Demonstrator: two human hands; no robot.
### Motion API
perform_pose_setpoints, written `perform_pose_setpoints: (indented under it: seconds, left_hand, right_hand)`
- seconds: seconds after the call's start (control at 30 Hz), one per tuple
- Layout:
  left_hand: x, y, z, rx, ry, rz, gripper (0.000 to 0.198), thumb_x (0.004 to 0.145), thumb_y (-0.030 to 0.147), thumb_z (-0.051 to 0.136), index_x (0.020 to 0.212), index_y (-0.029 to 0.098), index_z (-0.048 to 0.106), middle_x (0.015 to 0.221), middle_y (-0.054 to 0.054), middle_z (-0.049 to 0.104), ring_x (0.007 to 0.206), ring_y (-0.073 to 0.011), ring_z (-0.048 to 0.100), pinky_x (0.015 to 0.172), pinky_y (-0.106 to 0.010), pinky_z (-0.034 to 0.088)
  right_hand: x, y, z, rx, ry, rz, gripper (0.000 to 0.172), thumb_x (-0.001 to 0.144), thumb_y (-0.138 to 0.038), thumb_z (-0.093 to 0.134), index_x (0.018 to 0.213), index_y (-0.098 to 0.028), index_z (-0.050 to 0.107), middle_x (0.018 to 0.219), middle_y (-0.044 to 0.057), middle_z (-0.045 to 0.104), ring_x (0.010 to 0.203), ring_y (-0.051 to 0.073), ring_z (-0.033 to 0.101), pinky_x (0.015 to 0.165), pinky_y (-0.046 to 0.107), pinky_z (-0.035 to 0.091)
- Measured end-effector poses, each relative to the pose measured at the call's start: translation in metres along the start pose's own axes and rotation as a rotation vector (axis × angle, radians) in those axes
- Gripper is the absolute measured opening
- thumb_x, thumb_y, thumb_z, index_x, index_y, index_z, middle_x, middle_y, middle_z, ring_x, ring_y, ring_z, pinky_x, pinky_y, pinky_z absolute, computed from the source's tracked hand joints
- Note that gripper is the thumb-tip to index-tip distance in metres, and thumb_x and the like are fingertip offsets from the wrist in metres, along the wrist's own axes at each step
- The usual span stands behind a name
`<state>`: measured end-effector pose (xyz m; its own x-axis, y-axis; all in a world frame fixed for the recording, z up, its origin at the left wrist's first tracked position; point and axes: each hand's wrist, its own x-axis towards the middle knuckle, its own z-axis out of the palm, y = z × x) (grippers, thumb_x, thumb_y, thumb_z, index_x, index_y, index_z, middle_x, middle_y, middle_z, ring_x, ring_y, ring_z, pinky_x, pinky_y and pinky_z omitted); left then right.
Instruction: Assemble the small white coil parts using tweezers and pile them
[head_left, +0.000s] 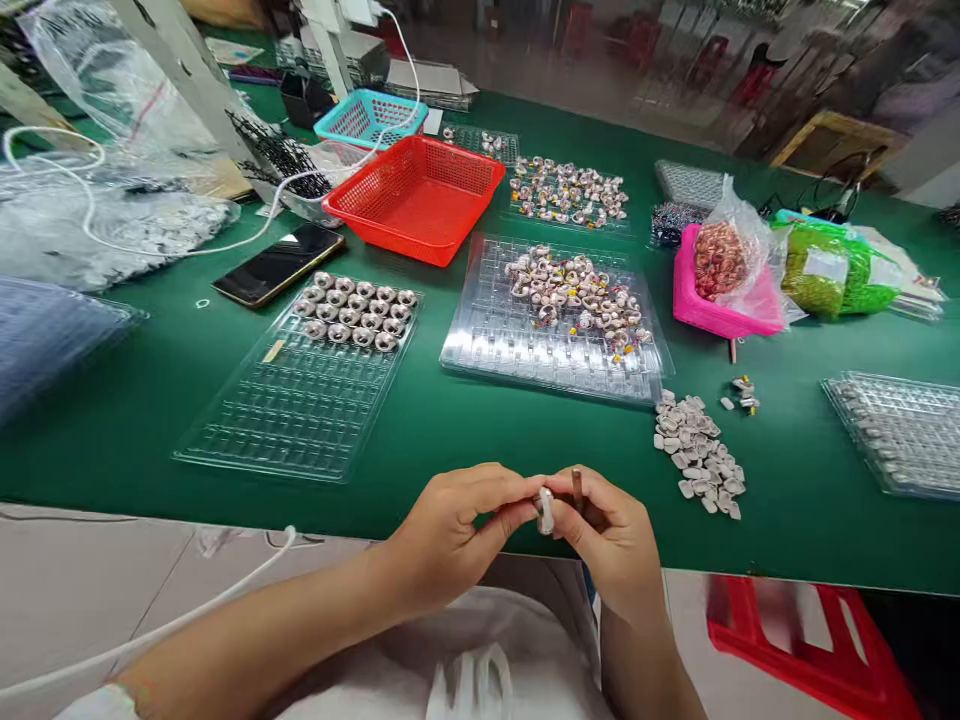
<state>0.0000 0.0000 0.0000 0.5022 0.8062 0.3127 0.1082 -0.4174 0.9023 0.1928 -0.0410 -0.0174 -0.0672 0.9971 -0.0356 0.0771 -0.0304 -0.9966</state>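
Both my hands meet at the table's near edge, pinched together on one small white and grey part [545, 510]. My left hand [450, 530] grips it from the left with thumb and fingers closed. My right hand [611, 535] grips it from the right and also holds a thin brown stick [577, 488] upright. A loose heap of small grey-white pieces [697, 455] lies on the green mat just right of my hands. Ahead stand two clear trays: the left tray [300, 400] has rows of round wound parts [356, 310], the middle tray [540, 345] a loose pile of coil parts [574, 290].
A red basket [420, 195] and a turquoise basket [369, 115] stand at the back. A phone [279, 263] lies left of them. A pink bin [720, 290] with bagged copper coils, a green bag [832, 270], another clear tray [900, 430] at right. A red stool [810, 640] below.
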Motion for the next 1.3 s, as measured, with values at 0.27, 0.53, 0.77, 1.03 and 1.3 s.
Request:
perform_pose_setpoints:
  seconds: [0.27,0.53,0.77,1.03,1.3]
  left_hand:
    - [-0.002,0.0,0.002,-0.006,0.099,0.006,0.021,0.089,0.004,0.064,0.102,0.012,0.078,0.076,-0.008,0.077,0.068,-0.0144,0.067,0.066,-0.022,0.054]
    - [0.004,0.0,-0.004,-0.341,0.01,-0.353,0.015,0.088,0.015,0.068,0.095,0.018,0.081,0.084,-0.006,0.08,0.08,-0.0169,0.071,0.074,-0.025,0.056]
    - [0.021,-0.007,-0.013,-0.845,-0.107,-0.778,0.025,0.071,0.022,0.087,0.088,0.013,0.071,0.07,-0.001,0.077,0.064,-0.0127,0.07,0.069,-0.026,0.056]
    - [0.028,-0.011,-0.017,-0.826,-0.231,-0.888,0.042,0.067,0.027,0.09,0.091,0.014,0.059,0.066,-0.001,0.075,0.059,-0.0123,0.068,0.064,-0.026,0.052]
    - [0.014,-0.019,-0.008,-0.51,-0.126,-0.499,0.069,0.055,0.025,0.098,0.118,0.023,0.071,0.124,-0.008,0.07,0.113,-0.0257,0.066,0.099,-0.038,0.052]
  right_hand:
    - [0.0,-0.004,0.009,-0.104,0.018,-0.185,0.014,0.095,-0.018,0.062,0.103,-0.023,0.073,0.087,0.004,0.069,0.075,0.014,0.063,0.061,0.023,0.048]
    - [0.003,0.005,0.01,-0.114,0.067,-0.249,0.015,0.092,-0.014,0.065,0.103,-0.023,0.071,0.087,0.002,0.068,0.074,0.013,0.064,0.06,0.022,0.051]
    - [0.006,-0.002,0.001,-0.263,-0.034,-0.36,0.025,0.091,-0.012,0.065,0.111,-0.025,0.067,0.089,0.002,0.069,0.071,0.012,0.062,0.057,0.02,0.05]
    - [0.016,-0.012,-0.012,-0.439,-0.261,-0.406,0.036,0.093,-0.012,0.063,0.126,-0.025,0.066,0.098,0.006,0.069,0.08,0.015,0.065,0.064,0.024,0.052]
    - [0.007,0.006,0.0,-0.113,-0.048,-0.3,0.019,0.095,-0.027,0.064,0.113,-0.028,0.071,0.094,0.004,0.069,0.075,0.015,0.066,0.061,0.023,0.054]
